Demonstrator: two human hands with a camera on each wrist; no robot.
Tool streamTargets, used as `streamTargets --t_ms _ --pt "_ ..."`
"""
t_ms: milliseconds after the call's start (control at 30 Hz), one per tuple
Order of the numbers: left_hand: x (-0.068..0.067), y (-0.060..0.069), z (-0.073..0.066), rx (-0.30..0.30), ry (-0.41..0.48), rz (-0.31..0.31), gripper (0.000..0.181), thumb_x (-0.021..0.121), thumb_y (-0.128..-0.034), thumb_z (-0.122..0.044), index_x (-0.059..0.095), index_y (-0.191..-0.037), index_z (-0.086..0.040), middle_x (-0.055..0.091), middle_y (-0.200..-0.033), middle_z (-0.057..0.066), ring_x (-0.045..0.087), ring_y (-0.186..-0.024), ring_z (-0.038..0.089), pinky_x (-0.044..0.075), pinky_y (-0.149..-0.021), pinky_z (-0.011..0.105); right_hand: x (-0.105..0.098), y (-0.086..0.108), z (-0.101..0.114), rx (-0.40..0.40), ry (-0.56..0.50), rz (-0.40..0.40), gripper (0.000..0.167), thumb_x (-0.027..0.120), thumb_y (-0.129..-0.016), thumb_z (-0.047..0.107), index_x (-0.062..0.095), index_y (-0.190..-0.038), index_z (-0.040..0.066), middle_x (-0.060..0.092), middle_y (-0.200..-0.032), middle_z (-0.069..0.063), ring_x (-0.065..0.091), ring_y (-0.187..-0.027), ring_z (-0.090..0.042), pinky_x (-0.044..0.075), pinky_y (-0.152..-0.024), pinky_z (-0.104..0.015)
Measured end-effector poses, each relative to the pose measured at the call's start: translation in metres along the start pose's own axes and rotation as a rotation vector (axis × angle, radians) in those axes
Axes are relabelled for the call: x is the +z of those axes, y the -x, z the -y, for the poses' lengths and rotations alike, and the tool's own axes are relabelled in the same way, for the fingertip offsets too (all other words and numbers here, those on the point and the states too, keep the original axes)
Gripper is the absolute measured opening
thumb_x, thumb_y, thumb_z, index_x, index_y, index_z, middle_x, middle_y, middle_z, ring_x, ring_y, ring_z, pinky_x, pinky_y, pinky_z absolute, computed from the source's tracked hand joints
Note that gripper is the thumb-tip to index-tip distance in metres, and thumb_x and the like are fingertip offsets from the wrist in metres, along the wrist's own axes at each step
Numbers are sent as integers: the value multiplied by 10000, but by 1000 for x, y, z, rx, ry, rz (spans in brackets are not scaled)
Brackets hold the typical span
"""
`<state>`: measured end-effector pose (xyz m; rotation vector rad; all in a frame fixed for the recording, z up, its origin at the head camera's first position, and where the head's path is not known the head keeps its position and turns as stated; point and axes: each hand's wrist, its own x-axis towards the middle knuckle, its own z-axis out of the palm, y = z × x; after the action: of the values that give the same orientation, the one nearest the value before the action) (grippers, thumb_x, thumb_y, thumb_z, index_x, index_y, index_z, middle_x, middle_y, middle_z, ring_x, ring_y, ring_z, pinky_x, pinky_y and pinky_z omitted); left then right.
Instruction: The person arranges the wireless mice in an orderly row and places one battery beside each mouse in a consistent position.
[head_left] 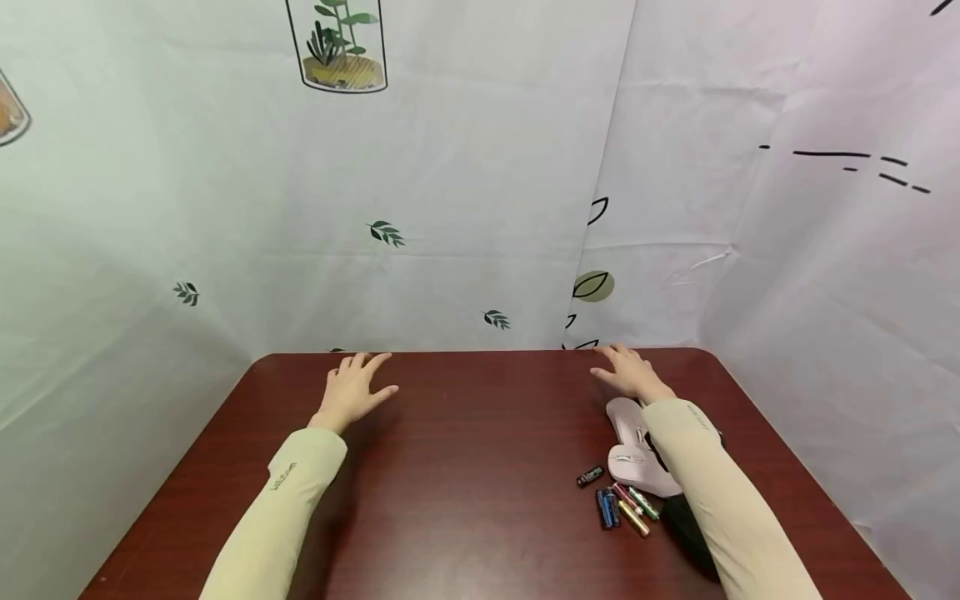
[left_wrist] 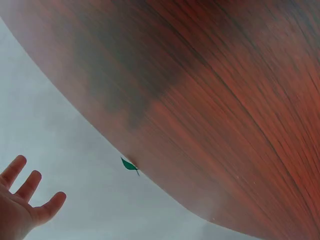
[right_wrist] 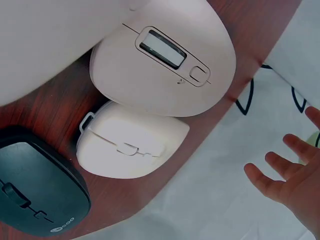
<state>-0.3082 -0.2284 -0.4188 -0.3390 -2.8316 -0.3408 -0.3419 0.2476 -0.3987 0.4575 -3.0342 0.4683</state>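
My left hand [head_left: 351, 393] hovers over the far left of the dark red table, fingers spread and holding nothing; the left wrist view shows its fingers [left_wrist: 29, 186] extended. My right hand [head_left: 632, 375] is held above the far right side, fingers extended and nothing in them. Below the right hand and forearm lie pale computer mice; the nearer pale mouse [head_left: 637, 468] shows its scroll wheel. In the right wrist view are a large pale mouse [right_wrist: 120, 75], a smaller white mouse [right_wrist: 125, 145] touching it, and a dark mouse [right_wrist: 35, 185]. The right sleeve partly hides this group.
Several batteries lie in front of the mice: a black battery [head_left: 590, 476] apart, with a blue battery [head_left: 603, 509], a gold battery [head_left: 633, 518] and a green battery [head_left: 643, 503] clustered. A black object [head_left: 684, 529] sits partly under the right forearm. Patterned white cloth [head_left: 465, 167] surrounds the table [head_left: 465, 467].
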Motion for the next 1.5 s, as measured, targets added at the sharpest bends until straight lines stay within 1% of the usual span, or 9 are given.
streamTargets --t_ms 367,500,633,700,800,933,1100,1300,1500 --pt "-3 4 -12 81 44 -86 561 641 -883 -333 456 -1389 -179 496 -1282 223 466 -1156 436 388 -901 599 -4 10 3 -87 -31 -138 373 538 -917 164 561 -1227 -42 535 -1271 -279 506 -1159 -468 408 -932 -574" --pt "-4 9 -18 99 48 -86 555 644 -882 -317 460 -1384 -172 528 -1258 198 499 -1123 419 415 -879 577 -7 18 1 -122 -81 -167 353 537 -919 191 591 -1184 -36 557 -1236 -275 524 -1132 -462 413 -916 -574" --pt "-5 15 -26 111 58 -78 558 644 -882 -315 449 -1395 -210 563 -1245 166 533 -1089 393 433 -868 559 -8 23 -2 -198 -126 -198 374 527 -933 268 610 -1138 -33 597 -1152 -267 558 -1058 -449 444 -852 -539" --pt "-5 17 -30 119 69 -76 563 642 -884 -316 441 -1401 -222 573 -1242 157 546 -1073 379 439 -862 551 -8 24 -3 -193 -156 -188 386 521 -936 276 606 -1139 -41 619 -1115 -260 578 -1023 -436 456 -825 -530" --pt "-6 19 -37 129 90 -84 558 641 -884 -320 447 -1399 -230 584 -1231 148 556 -1056 362 449 -849 537 -8 26 -2 -117 -198 -148 364 514 -937 227 591 -1157 -51 642 -1071 -249 604 -973 -420 471 -792 -533" --pt "-6 21 -44 137 96 -86 522 627 -895 -337 473 -1382 -235 594 -1219 128 557 -1060 340 457 -832 520 -9 32 4 -44 -183 -131 299 515 -938 163 593 -1139 -45 665 -1008 -219 629 -909 -367 493 -736 -481" --pt "-3 26 -52 135 111 -76 491 622 -902 -312 494 -1365 -213 602 -1237 139 563 -1097 357 450 -864 542 -12 39 7 -52 -175 -126 270 526 -938 151 603 -1112 -41 674 -986 -199 636 -892 -345 501 -724 -462" --pt "8 36 -62 172 101 -78 486 650 -882 -278 517 -1343 -198 625 -1210 144 586 -1076 365 454 -865 545 -10 44 7 -73 -205 -64 265 533 -945 142 600 -1124 -41 665 -1012 -206 638 -910 -345 512 -741 -449" --pt "14 45 -67 185 122 -59 423 657 -875 -258 574 -1282 -176 633 -1214 124 568 -1134 375 442 -900 557 -5 53 8 -121 -199 -12 248 544 -934 139 615 -1112 -18 667 -1015 -179 632 -923 -337 506 -758 -468"
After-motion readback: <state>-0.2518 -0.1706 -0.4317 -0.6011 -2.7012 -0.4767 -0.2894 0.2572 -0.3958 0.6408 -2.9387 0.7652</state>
